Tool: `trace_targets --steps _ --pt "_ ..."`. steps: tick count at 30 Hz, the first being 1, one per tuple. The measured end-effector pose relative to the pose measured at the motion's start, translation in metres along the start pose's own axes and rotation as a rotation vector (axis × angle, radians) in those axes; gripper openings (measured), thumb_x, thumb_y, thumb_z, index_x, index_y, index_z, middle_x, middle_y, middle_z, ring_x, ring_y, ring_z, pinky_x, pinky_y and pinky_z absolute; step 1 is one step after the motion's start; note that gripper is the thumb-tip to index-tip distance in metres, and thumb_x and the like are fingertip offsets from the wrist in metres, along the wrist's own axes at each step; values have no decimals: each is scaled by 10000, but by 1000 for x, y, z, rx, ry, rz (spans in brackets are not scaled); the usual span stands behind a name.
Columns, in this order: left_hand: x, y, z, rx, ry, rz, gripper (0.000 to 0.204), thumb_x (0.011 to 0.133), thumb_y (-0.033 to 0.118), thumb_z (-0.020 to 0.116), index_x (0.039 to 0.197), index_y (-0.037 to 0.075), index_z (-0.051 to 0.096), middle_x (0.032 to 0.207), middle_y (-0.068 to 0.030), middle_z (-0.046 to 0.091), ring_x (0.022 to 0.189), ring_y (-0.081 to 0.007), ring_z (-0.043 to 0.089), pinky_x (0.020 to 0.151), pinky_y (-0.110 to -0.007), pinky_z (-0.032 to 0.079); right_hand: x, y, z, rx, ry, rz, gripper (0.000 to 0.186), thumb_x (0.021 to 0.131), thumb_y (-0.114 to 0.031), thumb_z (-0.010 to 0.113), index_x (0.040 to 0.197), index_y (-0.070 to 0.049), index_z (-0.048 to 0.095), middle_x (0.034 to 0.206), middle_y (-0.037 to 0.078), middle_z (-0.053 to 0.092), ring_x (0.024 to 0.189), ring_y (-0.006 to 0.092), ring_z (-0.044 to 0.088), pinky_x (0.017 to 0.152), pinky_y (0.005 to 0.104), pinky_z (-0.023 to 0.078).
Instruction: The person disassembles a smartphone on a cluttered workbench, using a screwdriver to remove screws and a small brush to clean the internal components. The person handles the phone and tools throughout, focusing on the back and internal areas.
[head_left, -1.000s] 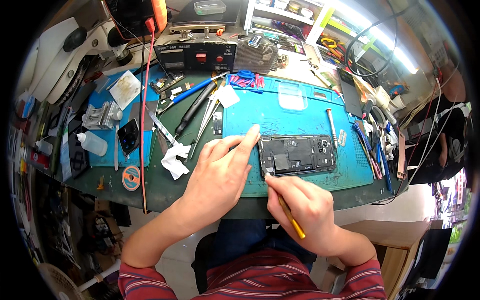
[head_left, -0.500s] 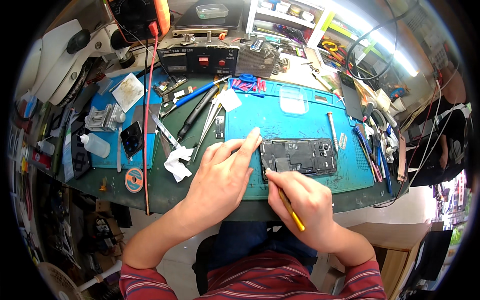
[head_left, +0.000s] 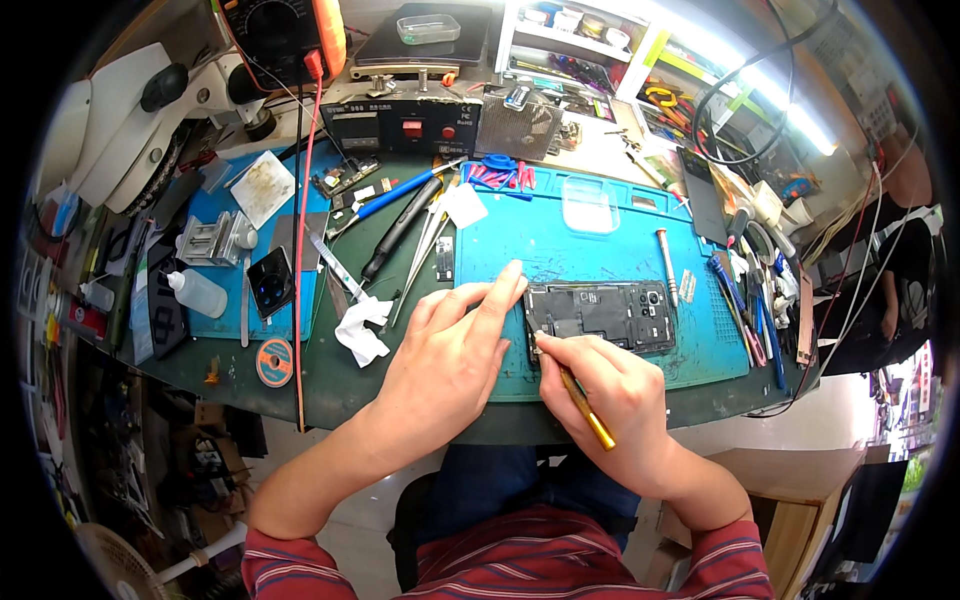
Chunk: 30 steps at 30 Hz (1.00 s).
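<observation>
**Two hands on opened phone, barely moved vs 0.5 s ago**

Nearest: red striped shirt [head_left: 520, 560] at bottom edge, forearms coming up from it. Right hand [head_left: 610, 390] pinching yellow-handled tool [head_left: 580, 405] pencil-style, fingers closed round shaft, tip down at lower left corner of opened phone [head_left: 600, 315]. Same grip & spot as 0.5 s ago; tip maybe a touch further in along left edge, hard to tell. Left hand [head_left: 450, 355] flat, fingers spread loosely, index finger stretched out w/ tip against phone's upper left corner, pinning it. Same pose as before. Phone lying back-off, flat on blue work mat [head_left: 600, 240], long side across, touching both hands; not shifted.

Left of hands: crumpled white tissue [head_left: 362, 330] on green bench top, solder reel [head_left: 274, 362] near front edge, small white bottle [head_left: 197, 293]. Beyond phone: silver screwdriver [head_left: 667, 265] on mat, black & blue pens/tools fanned out at mat's left. Far back: black power unit w/ red button [head_left: 410, 125], multimeter [head_left: 285, 35] w/ red lead hanging down. Bench items unchanged.
</observation>
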<state>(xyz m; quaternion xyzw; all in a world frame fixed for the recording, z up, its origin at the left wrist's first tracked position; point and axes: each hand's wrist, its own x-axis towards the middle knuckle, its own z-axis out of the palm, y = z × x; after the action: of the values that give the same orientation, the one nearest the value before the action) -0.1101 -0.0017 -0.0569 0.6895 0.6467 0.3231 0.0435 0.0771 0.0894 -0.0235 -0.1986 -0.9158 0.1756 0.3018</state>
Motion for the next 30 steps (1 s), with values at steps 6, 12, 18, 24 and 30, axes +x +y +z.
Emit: trace_targets --steps 6,12,18,24,30 --pt "-2 -1 2 2 7 5 775 968 5 710 1667 -6 374 1540 -82 656 1355 -295 581 1155 -451 410 -4 -6 -5 8 -29 18 237 885 -4 811 1115 2 750 895 115 754 743 271 760 647 353 608" --pt "-1 -1 1 14 9 9 762 969 9 710 1657 -21 382 1540 -84 656 1354 -292 582 1150 -445 410 -6 -1 -2 -6 7 -8 235 890 -3 801 1118 14 744 891 119 742 741 276 747 660 359 606" --pt "-1 -1 0 -8 14 0 757 970 13 707 1655 -22 385 1540 -83 656 1349 -294 583 1145 -444 411 -11 -6 -4 18 -13 -12 273 857 33 814 1121 19 745 890 123 743 750 279 750 657 357 608" --pt "0 -1 0 1 8 2 763 968 12 710 1657 -21 384 1540 -83 656 1346 -295 586 1150 -448 407 -9 -1 1 16 9 -23 275 858 31 815 1123 23 744 915 135 756 770 285 762 678 361 619" --pt "-1 -1 0 5 0 0 772 971 14 710 1666 -18 374 1550 -79 648 1358 -285 579 1156 -449 402 -8 -1 1 15 6 -24 269 871 26 809 1131 20 739 903 133 748 755 283 755 664 366 614"
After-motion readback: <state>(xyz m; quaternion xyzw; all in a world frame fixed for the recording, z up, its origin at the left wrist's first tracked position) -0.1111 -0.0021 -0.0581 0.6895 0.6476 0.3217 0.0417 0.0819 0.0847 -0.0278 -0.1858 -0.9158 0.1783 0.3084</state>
